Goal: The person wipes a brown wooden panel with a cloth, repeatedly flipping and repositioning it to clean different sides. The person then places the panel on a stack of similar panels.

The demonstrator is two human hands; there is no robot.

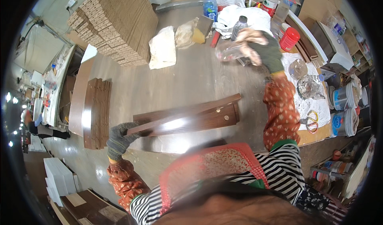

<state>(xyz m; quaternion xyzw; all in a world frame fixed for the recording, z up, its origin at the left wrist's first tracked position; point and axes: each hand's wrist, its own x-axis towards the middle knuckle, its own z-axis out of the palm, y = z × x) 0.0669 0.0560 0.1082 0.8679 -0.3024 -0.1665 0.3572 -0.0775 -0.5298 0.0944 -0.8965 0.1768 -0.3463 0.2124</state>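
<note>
My left hand [123, 139], in a grey knitted glove, is closed round the near left end of a narrow dark brown board [187, 112]. That board lies tilted across a wider brown board [199, 123], which has small round holes or spots near its right end. My right hand [259, 49], in a dark glove with bare fingertips, reaches to the far right of the table and is smeared by motion. Beside its fingers is a clear plastic container [229, 51]; whether the hand grips it I cannot tell. A dark-capped bottle [239, 27] stands just beyond.
A tall stack of brown boards [115, 25] stands far left, with more dark boards [97, 113] at the left edge. Cloths [162, 47] lie at the back. On the right are a red-lidded jar [289, 39], scissors [311, 121] and paint buckets [344, 122].
</note>
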